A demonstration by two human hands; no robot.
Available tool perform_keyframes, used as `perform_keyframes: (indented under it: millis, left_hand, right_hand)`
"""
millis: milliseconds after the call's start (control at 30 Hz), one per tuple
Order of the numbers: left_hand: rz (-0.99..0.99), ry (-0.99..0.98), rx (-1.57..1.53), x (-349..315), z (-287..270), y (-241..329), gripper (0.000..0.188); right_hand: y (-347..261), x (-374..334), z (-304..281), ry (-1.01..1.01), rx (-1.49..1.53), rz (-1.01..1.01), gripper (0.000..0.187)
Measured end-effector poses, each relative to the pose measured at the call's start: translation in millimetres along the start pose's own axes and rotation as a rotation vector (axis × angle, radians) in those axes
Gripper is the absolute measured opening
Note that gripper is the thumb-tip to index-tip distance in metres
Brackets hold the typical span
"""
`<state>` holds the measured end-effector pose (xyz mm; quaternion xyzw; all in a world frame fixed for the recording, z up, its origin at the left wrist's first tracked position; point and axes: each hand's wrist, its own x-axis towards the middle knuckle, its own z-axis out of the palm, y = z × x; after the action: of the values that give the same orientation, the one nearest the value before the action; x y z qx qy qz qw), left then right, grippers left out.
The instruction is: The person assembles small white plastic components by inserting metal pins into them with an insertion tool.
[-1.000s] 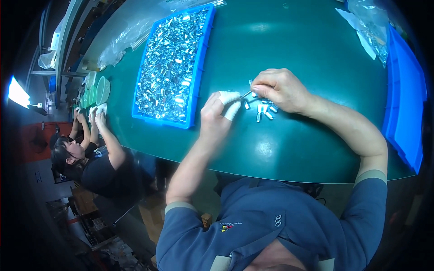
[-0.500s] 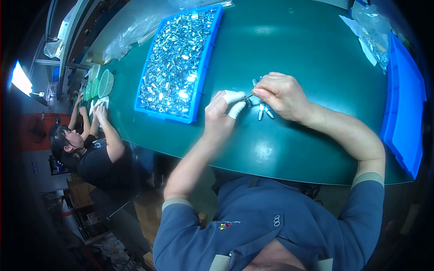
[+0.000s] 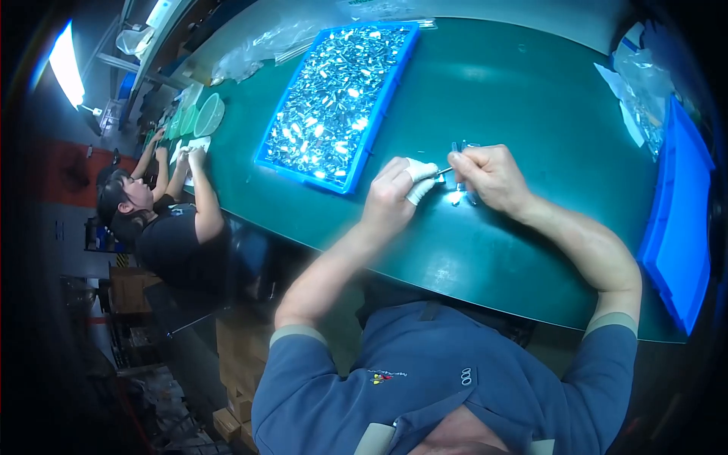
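White coverings wrap the thumb and forefinger of my left hand (image 3: pixel 390 193), which are closed in a pinch on a small metal piece. My right hand (image 3: pixel 493 178) is closed around a thin metal rod (image 3: pixel 446 171) that reaches across to the left fingertips. How far the rod enters or only touches the piece is too small to tell. Beneath and beside the right fingers, a few shiny metal cylinders (image 3: pixel 457 197) lie on the green tabletop (image 3: pixel 432 250), partly hidden by the hand.
A blue tray (image 3: pixel 368 144) full of small shiny metal parts lies left of my hands. At the right edge is another blue tray (image 3: pixel 675 227), with clear plastic bags (image 3: pixel 641 83) behind it. On the far left a co-worker (image 3: pixel 163 220) handles things near green bowls (image 3: pixel 208 115).
The whole view has shifted, so the table and trays appear farther right and lower. Both hands stay close together, with the rod still between them.
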<state>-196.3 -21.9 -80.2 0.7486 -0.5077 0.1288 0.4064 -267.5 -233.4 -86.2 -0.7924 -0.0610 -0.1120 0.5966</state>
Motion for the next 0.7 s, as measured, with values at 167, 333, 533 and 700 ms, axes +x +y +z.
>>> perform_keyframes:
  millis: [167,333,533,700]
  left_hand:
    - [-0.043,0.078,0.160,-6,-40,-3,0.024]
    - [-0.192,0.215,0.435,-6,-108,-47,0.019]
    - [-0.207,0.224,0.573,35,-139,-97,0.020]
    - [-0.122,0.211,0.573,43,-118,-82,0.023]
  right_hand:
    - [-1,4,-16,0.131,0.165,0.175,0.050]
    - [1,9,-12,0.122,0.156,0.179,0.048]
    - [7,7,-11,0.124,0.140,0.188,0.047]
    - [8,10,-15,0.180,0.144,0.181,0.047]
